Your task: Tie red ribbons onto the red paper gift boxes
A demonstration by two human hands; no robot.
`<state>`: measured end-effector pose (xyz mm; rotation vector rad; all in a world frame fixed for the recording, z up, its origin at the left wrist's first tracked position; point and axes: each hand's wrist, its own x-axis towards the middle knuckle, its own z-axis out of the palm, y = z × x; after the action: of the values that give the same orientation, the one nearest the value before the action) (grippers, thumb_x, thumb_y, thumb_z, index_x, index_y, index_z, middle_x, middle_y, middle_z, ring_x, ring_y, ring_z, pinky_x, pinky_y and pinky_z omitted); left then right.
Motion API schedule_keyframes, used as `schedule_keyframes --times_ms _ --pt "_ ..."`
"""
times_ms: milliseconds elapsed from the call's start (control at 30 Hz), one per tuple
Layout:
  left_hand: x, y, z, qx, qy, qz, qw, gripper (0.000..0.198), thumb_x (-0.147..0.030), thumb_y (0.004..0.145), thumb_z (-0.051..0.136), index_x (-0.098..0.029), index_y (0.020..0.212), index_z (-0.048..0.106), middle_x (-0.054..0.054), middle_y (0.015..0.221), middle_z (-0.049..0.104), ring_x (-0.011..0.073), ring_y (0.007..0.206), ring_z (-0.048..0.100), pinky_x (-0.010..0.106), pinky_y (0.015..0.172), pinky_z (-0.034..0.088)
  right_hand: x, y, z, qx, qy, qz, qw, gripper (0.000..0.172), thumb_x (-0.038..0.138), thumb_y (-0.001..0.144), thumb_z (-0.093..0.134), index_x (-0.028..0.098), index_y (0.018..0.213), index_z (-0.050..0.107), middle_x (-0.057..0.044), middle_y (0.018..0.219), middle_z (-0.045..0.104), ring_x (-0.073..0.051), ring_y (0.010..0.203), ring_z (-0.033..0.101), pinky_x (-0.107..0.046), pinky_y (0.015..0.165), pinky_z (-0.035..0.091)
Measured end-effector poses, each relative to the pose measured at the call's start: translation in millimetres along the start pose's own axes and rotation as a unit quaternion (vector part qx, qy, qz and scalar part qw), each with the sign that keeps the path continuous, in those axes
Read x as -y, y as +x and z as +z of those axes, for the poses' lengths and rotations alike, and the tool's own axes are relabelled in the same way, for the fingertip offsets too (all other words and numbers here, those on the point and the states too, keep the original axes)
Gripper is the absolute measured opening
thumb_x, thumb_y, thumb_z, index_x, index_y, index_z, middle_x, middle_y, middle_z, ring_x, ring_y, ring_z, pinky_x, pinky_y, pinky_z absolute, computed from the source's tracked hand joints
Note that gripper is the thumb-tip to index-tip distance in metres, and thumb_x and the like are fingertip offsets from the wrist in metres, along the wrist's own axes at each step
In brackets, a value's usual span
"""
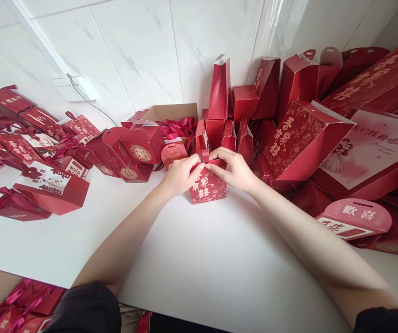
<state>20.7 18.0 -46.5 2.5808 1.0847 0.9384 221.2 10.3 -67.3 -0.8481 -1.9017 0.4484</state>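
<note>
A small red gift box [208, 187] with pale Chinese lettering stands upright on the white table in front of me. A red ribbon [205, 156] rises in a loop at the top of the box. My left hand [182, 173] pinches the ribbon at its base from the left, thumb and fingers together. From the right, my right hand [232, 167] pinches at the same spot, its thumb tip close to the left thumb. The exact lie of the ribbon between the fingertips is partly hidden.
Behind the hands, an open cardboard box [173, 112] holds red ribbons. Red gift boxes [278, 138] are heaped at the right, and more boxes [51, 185] lie at the left. A wall socket [74, 89] has a cable plugged in. At the lower left are ribboned boxes [28, 300] below the table edge.
</note>
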Motion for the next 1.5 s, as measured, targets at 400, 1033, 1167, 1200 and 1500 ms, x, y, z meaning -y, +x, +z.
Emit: schedule_keyframes --times_ms 400,1033,1167,1200,1500 --pt "3 0 -0.4 0.023 0.017 0.031 0.999 0.021 -0.03 0.095 0.045 -0.02 0.076 0.044 -0.002 0.065 0.049 0.0131 0.058 0.046 0.026 0.058 0.034 11 3 -11 0.04 -0.062 -0.03 0.997 0.006 0.021 0.087 0.062 0.02 0.082 0.063 -0.004 0.082 0.066 -0.02 0.075 0.059 -0.035 0.074 0.046" --pt "0 -2 -3.7 0.011 -0.07 0.021 0.997 0.008 -0.02 0.089 0.048 -0.018 0.093 0.055 0.0 0.08 0.063 0.0142 0.069 0.057 0.026 0.066 0.043 7 4 -16 0.061 0.024 0.001 0.998 0.01 0.022 0.087 0.063 0.019 0.094 0.07 -0.005 0.096 0.069 -0.02 0.088 0.064 -0.035 0.082 0.049" --pt "-3 -2 -2.6 0.0 -0.05 0.01 0.999 0.013 -0.028 0.088 0.057 -0.017 0.092 0.058 0.001 0.081 0.066 0.0155 0.071 0.06 0.027 0.067 0.045 8 4 -14 0.058 0.027 0.012 0.998 0.008 0.024 0.089 0.062 0.02 0.092 0.068 -0.004 0.093 0.068 -0.02 0.085 0.063 -0.034 0.079 0.048" --pt "-3 -2 -2.1 -0.004 -0.041 0.001 0.999 0.016 -0.031 0.087 0.059 -0.017 0.092 0.06 0.001 0.08 0.067 0.0159 0.07 0.061 0.028 0.067 0.046 9 4 -14 0.061 0.027 0.012 0.998 0.009 0.026 0.091 0.06 0.02 0.09 0.067 -0.004 0.092 0.067 -0.019 0.084 0.062 -0.033 0.078 0.048" --pt "-6 2 2.0 -0.012 -0.166 -0.078 0.983 0.022 -0.031 0.084 0.066 -0.016 0.097 0.074 0.005 0.099 0.077 0.0218 0.093 0.071 0.03 0.083 0.053 14 4 -11 -0.041 0.068 -0.029 0.996 0.018 0.035 0.097 0.054 0.022 0.087 0.062 -0.005 0.094 0.064 -0.02 0.09 0.061 -0.036 0.085 0.049"
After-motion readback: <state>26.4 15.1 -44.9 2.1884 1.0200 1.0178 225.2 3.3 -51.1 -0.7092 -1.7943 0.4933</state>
